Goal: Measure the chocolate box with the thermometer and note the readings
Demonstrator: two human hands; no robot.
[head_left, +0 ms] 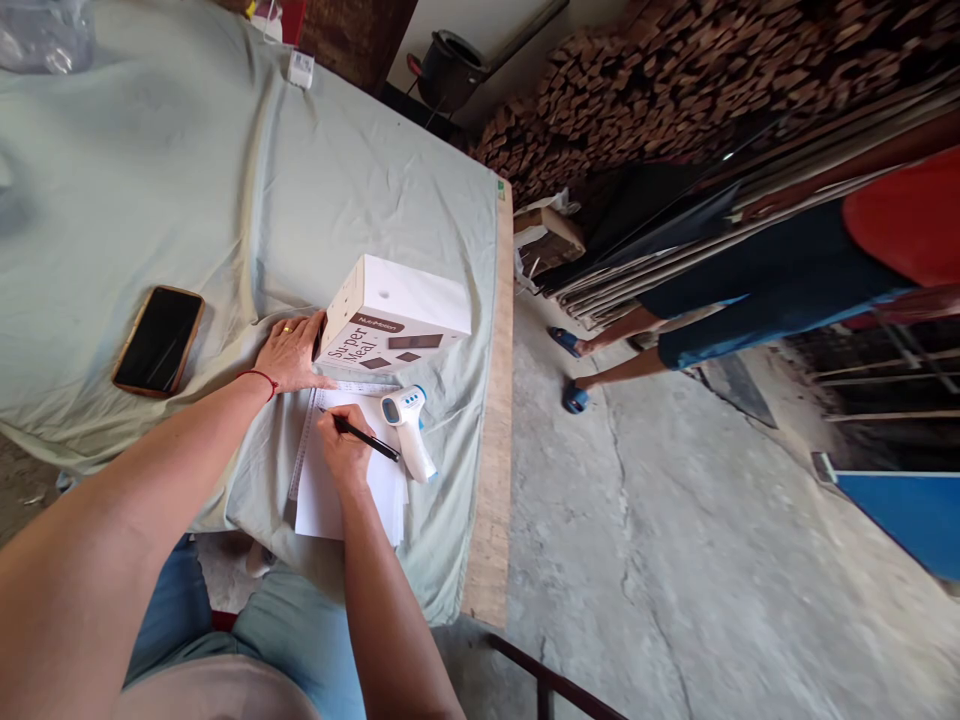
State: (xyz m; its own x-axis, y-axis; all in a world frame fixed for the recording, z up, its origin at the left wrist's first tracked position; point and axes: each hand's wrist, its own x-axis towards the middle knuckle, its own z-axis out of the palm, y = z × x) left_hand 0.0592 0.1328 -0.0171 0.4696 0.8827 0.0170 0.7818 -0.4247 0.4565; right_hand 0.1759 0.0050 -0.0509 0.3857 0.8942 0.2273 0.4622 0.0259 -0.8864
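Note:
My right hand [346, 447] is closed in a writing grip around a black pen [366, 438]. Its tip end is at the upper left part of a stack of white paper [319, 508], on which the hand rests. My left hand [292, 352] lies with fingers stretched out, the thumb at the paper's top edge and the fingertips against the left side of a white "Super Meal" box [420, 300]; the box partly hides them. Right of the pen, a white and blue infrared thermometer [409, 430] lies partly on the paper.
A smartphone [159, 340] lies left on the cloth-covered table [360, 170]. A small white box [301, 69] and a plastic bag [45, 35] are farther back. Beyond the table's right edge, a person in blue sandals [576, 397] stands on concrete near stacked firewood [600, 90].

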